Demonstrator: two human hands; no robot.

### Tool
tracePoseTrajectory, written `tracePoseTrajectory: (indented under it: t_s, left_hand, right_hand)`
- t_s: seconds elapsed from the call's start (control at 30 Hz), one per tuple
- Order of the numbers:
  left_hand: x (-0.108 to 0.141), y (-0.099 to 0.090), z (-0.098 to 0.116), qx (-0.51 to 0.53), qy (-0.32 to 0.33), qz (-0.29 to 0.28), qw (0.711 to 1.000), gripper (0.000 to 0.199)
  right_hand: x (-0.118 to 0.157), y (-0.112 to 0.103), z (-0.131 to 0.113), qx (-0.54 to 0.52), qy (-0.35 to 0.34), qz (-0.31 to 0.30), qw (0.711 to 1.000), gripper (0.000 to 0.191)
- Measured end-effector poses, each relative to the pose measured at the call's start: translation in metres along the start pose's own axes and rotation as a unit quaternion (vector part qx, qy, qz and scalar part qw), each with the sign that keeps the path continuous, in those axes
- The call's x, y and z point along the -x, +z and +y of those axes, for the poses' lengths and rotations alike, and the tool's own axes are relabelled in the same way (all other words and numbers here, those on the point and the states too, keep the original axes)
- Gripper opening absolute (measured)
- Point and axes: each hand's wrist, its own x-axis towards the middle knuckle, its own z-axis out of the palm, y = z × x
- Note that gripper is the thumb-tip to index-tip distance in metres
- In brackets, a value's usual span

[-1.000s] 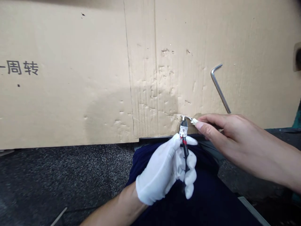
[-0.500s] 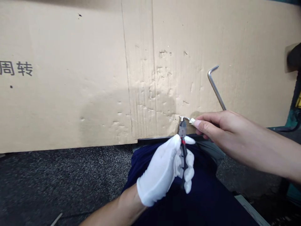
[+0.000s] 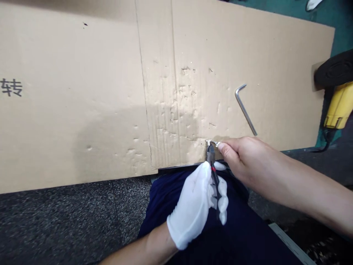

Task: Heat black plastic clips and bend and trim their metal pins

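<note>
My left hand (image 3: pixel 195 200), in a white glove, is wrapped round a pair of black-handled pliers (image 3: pixel 210 156) with a red band. Their jaws point away from me and meet a tiny shiny metal piece (image 3: pixel 209 142) just above the cardboard. From the right, my bare right hand (image 3: pixel 242 156) pinches a small whitish part (image 3: pixel 218 144) between thumb and fingers. A thin link seems to run from that part to the metal piece at the jaws. Most of the whitish part is hidden by my fingertips, so I cannot tell its kind.
A cardboard sheet (image 3: pixel 110 73) covers the table, scuffed near the middle. On it lies a hex key (image 3: pixel 245 110), beyond my right hand. At the right edge are a yellow tool (image 3: pixel 340 105) and a round black object (image 3: pixel 335 70). Speckled floor (image 3: pixel 82 217) shows below.
The view has swung right, bringing the yellow tool and the sheet's far right edge into sight. Both hands keep their holds; the right fingers now cover more of the whitish part.
</note>
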Motion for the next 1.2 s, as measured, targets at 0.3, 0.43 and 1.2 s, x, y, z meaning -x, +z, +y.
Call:
tracePoseTrajectory:
  t_s: [0.3, 0.43, 1.2]
  left_hand:
    - [0.000, 0.017, -0.007, -0.044, 0.040, 0.078, 0.995, 0.047]
    - [-0.004, 0.011, -0.012, -0.040, 0.054, 0.076, 0.995, 0.044]
    - [0.003, -0.006, -0.009, 0.118, -0.012, -0.089, 0.989, 0.045]
  right_hand:
    - [0.000, 0.004, -0.007, -0.051, 0.036, 0.011, 0.998, 0.044]
    - [-0.001, 0.005, -0.005, -0.068, 0.047, 0.015, 0.996, 0.047]
    - [0.000, -0.006, 0.003, -0.047, 0.002, -0.022, 0.999, 0.048]
